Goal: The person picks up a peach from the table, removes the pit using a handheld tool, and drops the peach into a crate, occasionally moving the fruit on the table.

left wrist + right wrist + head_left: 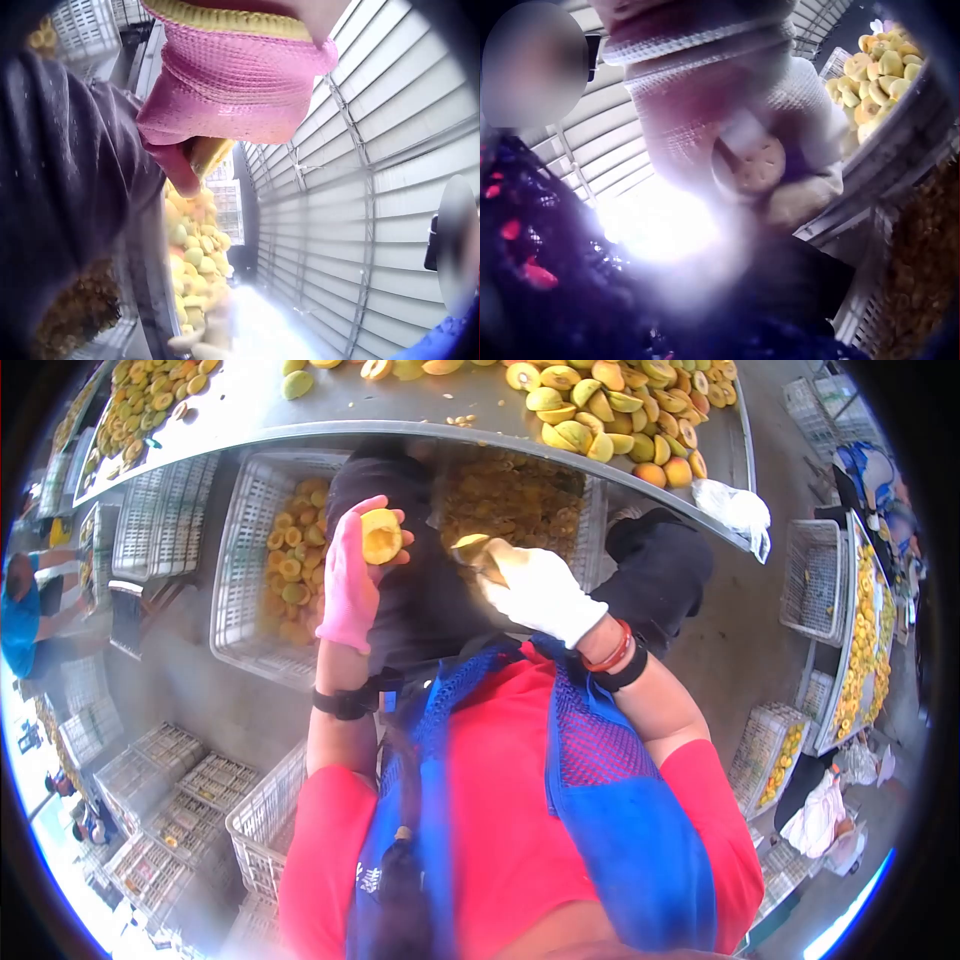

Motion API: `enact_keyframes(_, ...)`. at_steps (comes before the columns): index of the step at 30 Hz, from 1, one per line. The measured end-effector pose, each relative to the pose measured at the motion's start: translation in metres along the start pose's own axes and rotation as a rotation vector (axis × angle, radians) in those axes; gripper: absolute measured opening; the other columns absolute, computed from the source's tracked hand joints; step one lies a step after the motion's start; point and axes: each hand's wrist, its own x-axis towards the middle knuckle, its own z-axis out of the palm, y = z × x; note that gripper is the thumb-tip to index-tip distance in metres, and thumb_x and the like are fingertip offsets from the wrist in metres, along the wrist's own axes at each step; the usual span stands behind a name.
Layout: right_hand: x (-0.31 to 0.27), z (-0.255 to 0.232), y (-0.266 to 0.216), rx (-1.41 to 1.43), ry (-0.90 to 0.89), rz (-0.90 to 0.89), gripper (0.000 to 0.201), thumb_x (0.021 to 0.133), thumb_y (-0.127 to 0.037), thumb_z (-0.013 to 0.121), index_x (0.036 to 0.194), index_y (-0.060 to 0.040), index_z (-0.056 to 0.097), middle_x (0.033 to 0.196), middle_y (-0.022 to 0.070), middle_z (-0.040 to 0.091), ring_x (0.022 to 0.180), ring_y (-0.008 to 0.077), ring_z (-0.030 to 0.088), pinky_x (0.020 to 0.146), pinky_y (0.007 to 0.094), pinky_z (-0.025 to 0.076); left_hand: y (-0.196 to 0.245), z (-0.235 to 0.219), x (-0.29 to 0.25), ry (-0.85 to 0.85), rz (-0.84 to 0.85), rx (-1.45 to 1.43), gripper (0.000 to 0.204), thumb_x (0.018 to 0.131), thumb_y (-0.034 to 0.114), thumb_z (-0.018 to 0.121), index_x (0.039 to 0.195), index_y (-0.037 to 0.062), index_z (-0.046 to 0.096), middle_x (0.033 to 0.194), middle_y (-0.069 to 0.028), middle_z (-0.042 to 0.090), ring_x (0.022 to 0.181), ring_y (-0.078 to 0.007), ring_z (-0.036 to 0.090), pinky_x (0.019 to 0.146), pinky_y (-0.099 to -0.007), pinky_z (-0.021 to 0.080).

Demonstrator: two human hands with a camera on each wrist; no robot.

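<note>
My left hand [352, 575], in a pink glove, holds a hollowed yellow peach half [381, 537] with its cut side up, above the left crate. The left wrist view shows the fingers curled round the fruit's edge. My right hand [540, 590], in a white glove, is curled round a tool whose round, pale end with small dents [763, 166] shows in the right wrist view; its kind cannot be made out. A yellow piece of fruit [470, 542] shows at the right fingertips, apart from the left hand.
A white crate [226, 595] of hollowed peach halves stands at the left knee. Another crate [594, 525] between the legs contains brown-yellow scraps. A metal table [420, 405] in front bears piles of halved peaches [625, 410]. A white plastic bag [735, 510] hangs at its corner.
</note>
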Motion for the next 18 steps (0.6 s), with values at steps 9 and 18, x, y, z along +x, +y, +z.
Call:
enact_keyframes(9,0.013,0.004,-0.004,-0.107,0.098,-0.085,0.020,0.087,-0.023,0.061,0.101,-0.0085,0.058,0.077,0.0153,0.067,0.067,0.0369,0.066,0.059,0.0469,0.053,-0.005,0.046,-0.005,-0.314,0.017,0.067,0.038,0.108,0.034,0.042,0.132,0.0065,0.054,0.110,-0.0057,0.065,0.089,-0.0121,0.066,0.077,-0.0258,0.052)
enact_keyframes(18,0.004,-0.007,-0.011,-0.153,-0.034,0.065,0.030,0.088,-0.035,0.062,0.100,-0.0077,0.057,0.072,0.0182,0.064,0.070,0.0395,0.066,0.062,0.0480,0.052,-0.021,0.048,0.002,-0.337,0.178,0.252,0.043,0.108,0.035,0.042,0.132,0.0024,0.054,0.113,-0.0066,0.063,0.096,-0.0105,0.061,0.083,-0.0246,0.049)
